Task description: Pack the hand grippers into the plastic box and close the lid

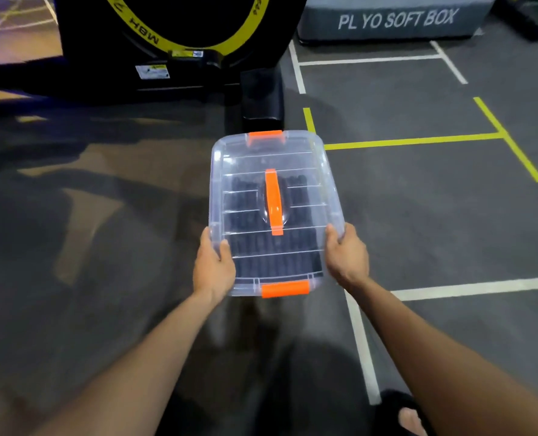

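Hand grippers (270, 243) lay dark inside the clear plastic box (321, 171), seen through its lid (245, 162) (orange handle on top, an orange latch at each end). Both hands gripped the box over the grey gym floor (418, 215): left hand (212, 267) and right hand (347, 256) had fingers clamped on its near sides.

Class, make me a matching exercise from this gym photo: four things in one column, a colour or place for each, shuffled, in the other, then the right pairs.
Things
1. lid handle
2. hand grippers
3. left hand
4. soft box

Descriptions
A. grey, at the far end of the floor
B. orange, in the middle of the lid
C. black, inside the clear box
D. gripping the box's left edge

Pairs: 1-B, 2-C, 3-D, 4-A
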